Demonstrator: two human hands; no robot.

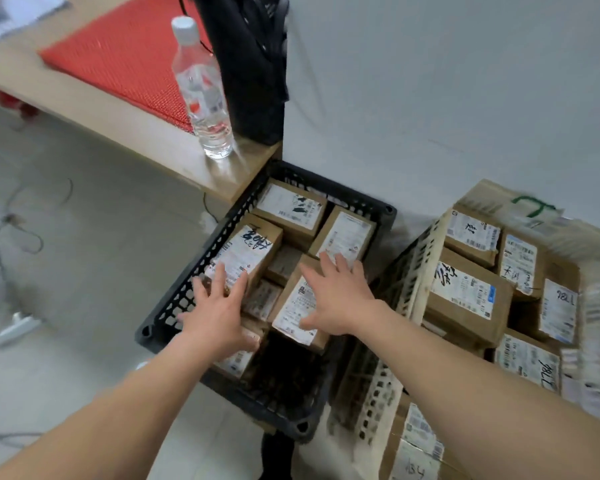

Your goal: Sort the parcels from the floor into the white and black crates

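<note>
The left hand [219, 306] and right hand [336, 299] rested on parcels [293, 301] in the black crate [177, 306], each grip wide. Placing seemed done; next, another parcel probably needed fetching from the floor [84, 237].

Black crate [174, 306] and white crate [426, 251] hold labelled cardboard parcels [465, 299].

The pale floor [94, 237] carries the black crate [274, 407] at centre, the white crate [426, 268] just right of it and loose cables [18, 233] at left, while the wooden table [125, 133] at far left bears a red mat [125, 53] and an upright water bottle [203, 95].
</note>
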